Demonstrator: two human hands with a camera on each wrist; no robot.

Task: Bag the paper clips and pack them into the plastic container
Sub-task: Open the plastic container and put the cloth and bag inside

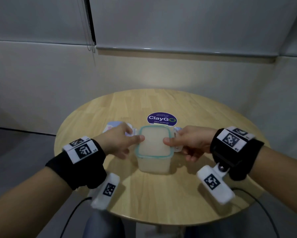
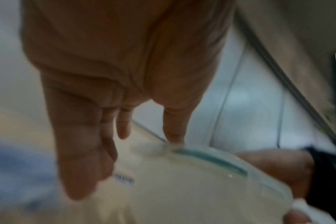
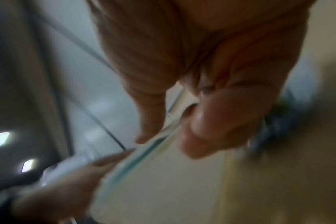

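One container (image 1: 153,152) with lid (image 1: 153,143) on, mid table (image 1: 204,117). Two hands: left hand (image 1: 117,140) and right hand (image 1: 189,142) each grip a lid side, thumbs on top, fingers curled at flaps. One purple sticker (image 1: 162,119) behind. Clips not visible.

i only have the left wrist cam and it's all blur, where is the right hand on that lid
Observer: The right hand pinches the lid at its right edge, thumb on top, opposite the left hand.
Operator: is the lid on the container
Observer: It lies on top of the plastic container, which stands on the round wooden table.
Operator: side latches down?
Observer: No, the right latch flap sticks out sideways.
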